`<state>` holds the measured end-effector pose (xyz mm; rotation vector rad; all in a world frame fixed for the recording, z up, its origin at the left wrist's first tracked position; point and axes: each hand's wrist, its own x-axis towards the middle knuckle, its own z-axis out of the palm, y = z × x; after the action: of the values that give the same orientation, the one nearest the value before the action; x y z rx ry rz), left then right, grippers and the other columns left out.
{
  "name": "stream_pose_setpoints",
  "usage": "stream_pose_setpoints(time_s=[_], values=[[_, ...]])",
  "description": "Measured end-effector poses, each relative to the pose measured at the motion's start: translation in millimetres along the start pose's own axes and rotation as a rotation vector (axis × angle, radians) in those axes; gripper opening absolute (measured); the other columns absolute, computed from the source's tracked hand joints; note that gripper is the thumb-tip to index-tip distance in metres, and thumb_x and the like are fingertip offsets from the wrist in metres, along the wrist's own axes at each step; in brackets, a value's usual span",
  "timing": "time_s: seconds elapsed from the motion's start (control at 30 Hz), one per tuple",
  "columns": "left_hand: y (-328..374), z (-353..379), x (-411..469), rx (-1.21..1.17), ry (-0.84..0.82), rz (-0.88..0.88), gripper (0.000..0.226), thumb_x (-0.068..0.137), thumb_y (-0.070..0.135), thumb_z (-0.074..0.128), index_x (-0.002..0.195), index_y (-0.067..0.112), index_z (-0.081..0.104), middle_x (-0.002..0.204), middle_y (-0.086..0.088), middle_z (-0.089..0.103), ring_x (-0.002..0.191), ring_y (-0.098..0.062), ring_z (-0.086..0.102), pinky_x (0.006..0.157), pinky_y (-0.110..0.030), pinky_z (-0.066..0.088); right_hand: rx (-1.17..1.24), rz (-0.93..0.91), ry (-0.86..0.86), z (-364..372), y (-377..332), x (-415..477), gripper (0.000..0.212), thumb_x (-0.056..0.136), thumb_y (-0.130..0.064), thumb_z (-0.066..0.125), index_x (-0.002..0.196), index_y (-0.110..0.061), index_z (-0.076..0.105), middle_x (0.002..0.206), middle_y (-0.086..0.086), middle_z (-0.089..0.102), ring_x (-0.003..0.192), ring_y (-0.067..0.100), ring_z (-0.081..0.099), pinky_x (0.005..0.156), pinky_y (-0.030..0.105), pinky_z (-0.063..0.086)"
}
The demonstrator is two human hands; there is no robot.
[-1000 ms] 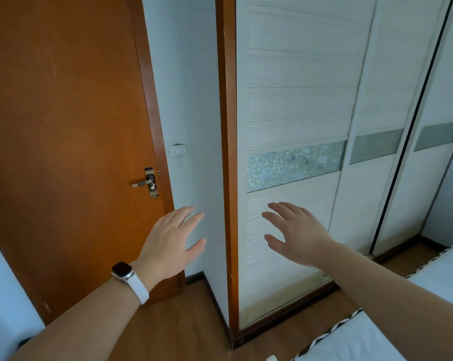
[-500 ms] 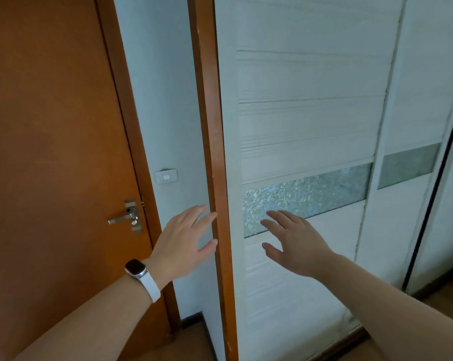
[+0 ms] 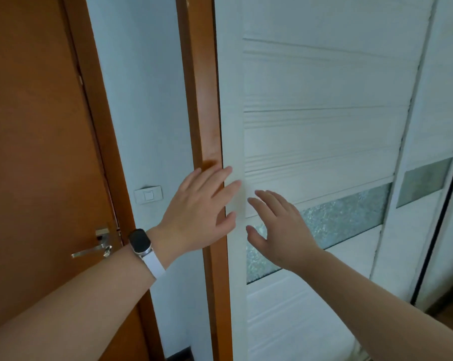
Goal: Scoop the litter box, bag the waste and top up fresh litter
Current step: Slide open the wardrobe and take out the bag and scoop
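No litter box, scoop, bag or litter is in view. A white sliding wardrobe door [image 3: 324, 142] with a frosted glass band [image 3: 345, 217] fills the right half. My left hand [image 3: 199, 212], a dark watch on a white strap at its wrist, is spread over the door's left edge and the brown wooden frame [image 3: 207, 113]. My right hand [image 3: 280, 227] is held flat with fingers apart against the white panel, just right of the left hand. Both hands hold nothing.
A shut brown room door [image 3: 37, 152] with a metal lever handle [image 3: 92, 250] stands at the left. A white wall strip with a light switch [image 3: 148, 195] lies between door and wardrobe. A second wardrobe panel [image 3: 428, 152] continues to the right.
The view has moved closer to the wardrobe and tilted up. Both hands have advanced from open air onto the left edge of the white sliding door.
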<state>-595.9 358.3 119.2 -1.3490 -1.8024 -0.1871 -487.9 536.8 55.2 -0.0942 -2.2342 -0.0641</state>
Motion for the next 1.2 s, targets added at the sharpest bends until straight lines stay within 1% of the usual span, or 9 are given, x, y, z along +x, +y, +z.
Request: stream_pose_setpoints(time_s=[0.13,0.3,0.43,0.6,0.73,0.83,0.93,1.03,1.2], values=[[-32.8,13.7,26.2,0.054,0.143,0.128,0.047,0.087,0.036,0.055,0.13,0.017,0.06,0.145,-0.011,0.05,0.139,-0.029,0.039,0.115,-0.05,0.025,-0.016,0.042,0.145,19.5,-1.7,31.8,0.055,0.086,-0.038,0.058,0.133,-0.011,0.054,0.141,0.01,0.051,0.132,0.03,0.046,0.105,0.044,0.042],[-67.3,28.5,35.8,0.138,0.226,0.328,0.041,0.09,0.036,0.051,0.12,0.013,0.066,0.141,-0.012,0.054,0.138,-0.027,0.043,0.113,-0.05,0.028,0.023,-0.014,0.254,50.2,-0.6,55.0,0.063,0.088,-0.044,0.061,0.14,-0.01,0.048,0.148,0.019,0.041,0.136,0.031,0.042,0.108,0.039,0.039],[-75.5,38.0,41.3,0.135,0.289,0.392,0.04,0.089,0.037,0.049,0.115,0.012,0.068,0.139,-0.012,0.056,0.135,-0.028,0.046,0.112,-0.05,0.026,0.025,-0.091,0.327,70.5,7.8,58.3,0.069,0.089,-0.05,0.057,0.142,-0.01,0.038,0.147,0.026,0.038,0.138,0.036,0.038,0.109,0.048,0.039],[-75.2,49.6,45.2,0.092,0.373,0.417,0.035,0.086,0.035,0.051,0.106,0.012,0.069,0.132,-0.012,0.061,0.13,-0.029,0.049,0.111,-0.052,0.026,-0.018,-0.119,0.416,84.2,17.5,65.3,0.071,0.082,-0.054,0.056,0.137,-0.012,0.041,0.138,0.027,0.048,0.13,0.04,0.046,0.099,0.056,0.041],[-75.9,53.8,45.7,0.073,0.413,0.422,0.034,0.085,0.033,0.051,0.103,0.011,0.07,0.13,-0.013,0.062,0.129,-0.029,0.048,0.112,-0.051,0.023,-0.017,-0.113,0.475,96.5,24.6,69.4,0.073,0.081,-0.062,0.049,0.136,-0.014,0.043,0.139,0.026,0.047,0.13,0.039,0.046,0.099,0.059,0.038],[-75.7,56.2,43.2,0.071,0.419,0.407,0.033,0.086,0.031,0.052,0.104,0.01,0.071,0.131,-0.014,0.062,0.13,-0.03,0.048,0.112,-0.052,0.024,-0.02,-0.12,0.498,102.0,32.2,69.4,0.074,0.081,-0.062,0.048,0.135,-0.012,0.044,0.138,0.028,0.046,0.13,0.04,0.046,0.1,0.061,0.037],[-70.6,56.3,40.4,0.054,0.427,0.372,0.028,0.086,0.026,0.053,0.099,0.01,0.072,0.129,-0.014,0.063,0.13,-0.031,0.048,0.113,-0.052,0.024,-0.034,-0.125,0.508,103.3,41.8,70.0,0.074,0.082,-0.063,0.046,0.135,-0.011,0.044,0.138,0.028,0.045,0.129,0.041,0.046,0.098,0.062,0.038],[-67.4,54.4,40.5,0.031,0.415,0.341,0.025,0.086,0.024,0.053,0.096,0.011,0.073,0.128,-0.014,0.063,0.13,-0.031,0.048,0.114,-0.053,0.024,-0.051,-0.141,0.519,103.6,55.7,70.5,0.075,0.079,-0.06,0.051,0.135,-0.01,0.044,0.141,0.024,0.04,0.126,0.042,0.048,0.095,0.062,0.04],[-66.4,53.7,40.8,0.023,0.368,0.335,0.027,0.088,0.027,0.053,0.1,0.012,0.072,0.131,-0.014,0.061,0.132,-0.032,0.044,0.115,-0.054,0.024,-0.098,-0.097,0.472,93.4,82.5,62.9,0.077,0.076,-0.052,0.058,0.137,-0.009,0.04,0.141,0.025,0.039,0.126,0.044,0.047,0.095,0.06,0.042]])
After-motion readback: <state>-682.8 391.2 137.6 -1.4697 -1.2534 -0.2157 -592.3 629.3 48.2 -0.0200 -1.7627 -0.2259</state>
